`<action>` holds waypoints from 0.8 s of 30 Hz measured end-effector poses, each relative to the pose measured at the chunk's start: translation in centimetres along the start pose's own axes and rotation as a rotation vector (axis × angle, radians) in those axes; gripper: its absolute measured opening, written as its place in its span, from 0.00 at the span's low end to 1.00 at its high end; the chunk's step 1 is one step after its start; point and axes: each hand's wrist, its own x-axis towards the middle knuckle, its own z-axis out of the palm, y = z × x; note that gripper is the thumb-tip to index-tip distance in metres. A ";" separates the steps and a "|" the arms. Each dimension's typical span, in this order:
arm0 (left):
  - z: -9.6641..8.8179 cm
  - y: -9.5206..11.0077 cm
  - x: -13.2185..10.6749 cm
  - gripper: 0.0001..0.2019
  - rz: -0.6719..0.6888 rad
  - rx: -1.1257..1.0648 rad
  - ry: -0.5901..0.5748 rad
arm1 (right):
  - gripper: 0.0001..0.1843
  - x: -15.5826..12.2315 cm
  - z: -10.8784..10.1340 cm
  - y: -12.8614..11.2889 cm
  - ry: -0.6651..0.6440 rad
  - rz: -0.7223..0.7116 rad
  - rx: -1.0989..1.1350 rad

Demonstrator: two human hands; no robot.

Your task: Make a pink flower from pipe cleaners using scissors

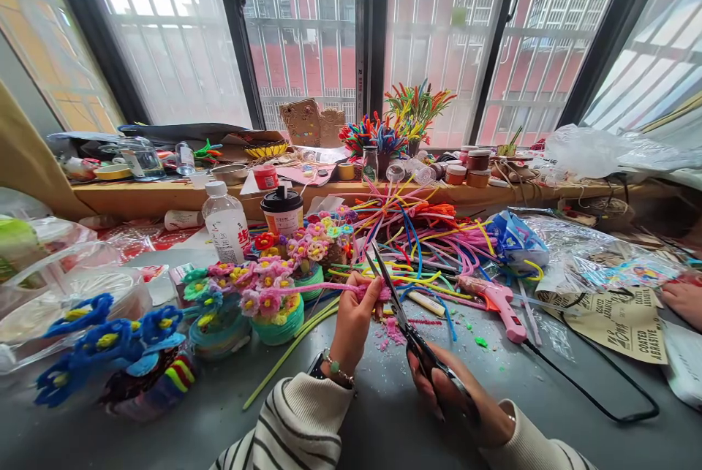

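My left hand [354,320] pinches a pink pipe cleaner [321,286], whose free length stretches left toward the flower pots. In my right hand [455,389] is a pair of black-handled scissors [406,320], blades pointing up and slightly parted. The blades stand just right of the fluffy pink end by my left fingertips; whether they touch it I cannot tell. Pink fluff clippings [392,332] lie on the grey table below. Left of my hands stand several small pots of pipe-cleaner flowers, among them a pink bunch [268,291] and a blue bunch [107,342].
Beyond my hands lies a pile of coloured pipe cleaners [422,236]. A pink glue gun [502,307] with a black cord rests at right, near sandpaper [614,327]. A bottle [226,225] and a lidded cup [282,213] stand behind the flowers. Another person's hand [684,300] shows at the right edge.
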 end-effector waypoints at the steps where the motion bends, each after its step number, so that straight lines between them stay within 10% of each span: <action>1: 0.0 0.0 0.0 0.11 -0.003 -0.012 -0.001 | 0.26 0.0 0.0 0.1 0.010 -0.009 -0.017; 13: 0.2 0.3 -0.1 0.10 -0.032 -0.122 0.039 | 0.20 0.2 0.2 -0.1 0.082 -0.011 -0.135; 24: -0.3 0.8 0.1 0.11 0.031 -0.118 0.069 | 0.28 -0.7 -0.6 -2.2 -0.213 -0.021 -0.046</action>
